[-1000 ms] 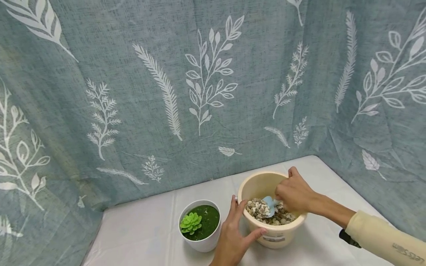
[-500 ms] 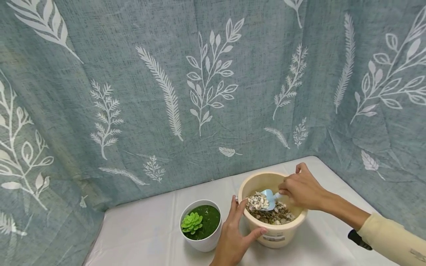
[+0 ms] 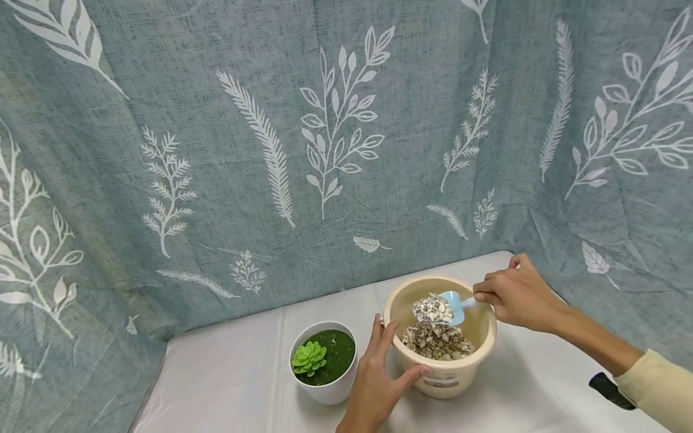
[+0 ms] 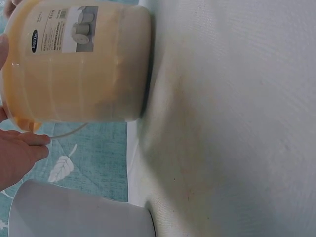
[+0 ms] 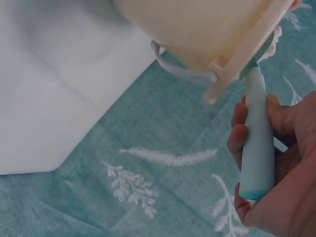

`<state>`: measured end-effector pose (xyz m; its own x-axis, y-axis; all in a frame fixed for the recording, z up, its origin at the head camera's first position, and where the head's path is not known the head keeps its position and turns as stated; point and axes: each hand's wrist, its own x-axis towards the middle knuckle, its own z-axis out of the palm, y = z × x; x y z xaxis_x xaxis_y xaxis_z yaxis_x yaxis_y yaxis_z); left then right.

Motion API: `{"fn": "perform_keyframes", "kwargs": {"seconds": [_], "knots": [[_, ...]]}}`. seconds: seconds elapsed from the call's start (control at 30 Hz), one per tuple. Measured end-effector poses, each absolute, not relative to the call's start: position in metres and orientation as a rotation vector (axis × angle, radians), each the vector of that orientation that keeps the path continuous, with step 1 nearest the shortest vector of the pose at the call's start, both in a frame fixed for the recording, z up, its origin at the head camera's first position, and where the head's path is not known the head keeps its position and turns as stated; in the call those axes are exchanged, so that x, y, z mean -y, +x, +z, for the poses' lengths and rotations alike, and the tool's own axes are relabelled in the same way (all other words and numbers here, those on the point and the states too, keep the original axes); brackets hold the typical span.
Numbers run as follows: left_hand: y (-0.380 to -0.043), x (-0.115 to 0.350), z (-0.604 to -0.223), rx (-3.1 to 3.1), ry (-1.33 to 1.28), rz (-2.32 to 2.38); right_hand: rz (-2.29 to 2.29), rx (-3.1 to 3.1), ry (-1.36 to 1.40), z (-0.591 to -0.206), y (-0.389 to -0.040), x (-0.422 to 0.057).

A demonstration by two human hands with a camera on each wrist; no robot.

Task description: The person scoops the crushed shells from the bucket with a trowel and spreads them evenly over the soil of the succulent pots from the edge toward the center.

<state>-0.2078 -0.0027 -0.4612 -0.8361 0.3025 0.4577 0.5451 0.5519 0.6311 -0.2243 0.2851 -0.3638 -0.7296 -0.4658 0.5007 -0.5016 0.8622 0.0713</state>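
Observation:
A light-blue hand trowel with a pale handle is in my right hand, its fingers wrapped round the handle. Pale, gravel-like bits are heaped on the blade, which is above the inside of a cream bucket. More brownish bits lie inside the bucket. My left hand grips the bucket's near left side, thumb on the front near the rim and fingers at the left. In the left wrist view only some fingers and part of the thumb show.
Left of the bucket stands a white pot with a green succulent and a dark green surface. A white cloth covers the table. A leaf-patterned teal curtain hangs behind and at both sides. The bucket has a bail handle.
The right hand has moved up and to the right, lifting the loaded trowel off the bits in the bucket. The left hand stays on the bucket.

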Motion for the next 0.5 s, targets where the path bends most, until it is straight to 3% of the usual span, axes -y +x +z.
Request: {"fn": "perform_keyframes", "kwargs": {"seconds": [0.5], "knots": [[-0.205,0.006,-0.45,2.59,-0.659,-1.214,0.119,2.491,0.722,-0.335,-0.22,-0.272]]}}
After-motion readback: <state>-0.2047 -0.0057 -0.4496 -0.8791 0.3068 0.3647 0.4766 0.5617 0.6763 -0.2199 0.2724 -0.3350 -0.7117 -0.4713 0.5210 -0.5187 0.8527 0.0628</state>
